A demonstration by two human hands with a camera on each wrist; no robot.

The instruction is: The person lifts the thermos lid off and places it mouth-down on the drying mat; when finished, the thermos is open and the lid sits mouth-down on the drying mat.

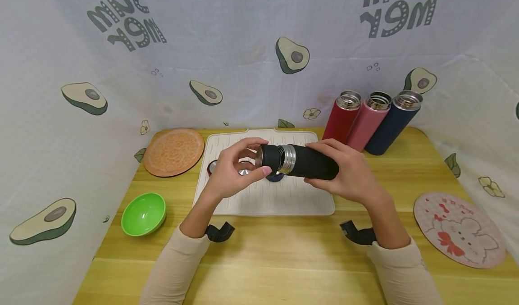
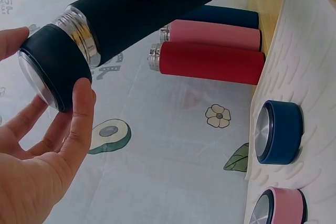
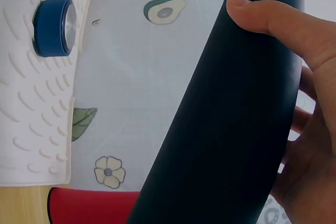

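Over the white ridged mat [image 1: 308, 201], my right hand [image 1: 350, 172] grips a black thermos bottle [image 1: 314, 161], tilted nearly level with its mouth toward the left. My left hand [image 1: 233, 170] pinches a black lid [image 1: 268, 159] by its sides, fingertips and thumb spread around it. In the left wrist view the lid [image 2: 55, 61] sits right at the bottle's silver threaded neck [image 2: 79, 30], with threads showing between them. On the mat stand a blue lid [image 2: 281, 132] and a pink lid [image 2: 286, 205]; a red-rimmed lid [image 1: 211, 166] is partly hidden behind my left hand.
Red [image 1: 341, 118], pink [image 1: 368, 122] and navy [image 1: 393, 124] lidless bottles stand at the back right. An orange round mat [image 1: 174, 152] and a green bowl [image 1: 143, 215] are on the left. A pink rabbit mat [image 1: 458, 230] lies on the right. Printed cloth surrounds the wooden table [image 1: 279, 260].
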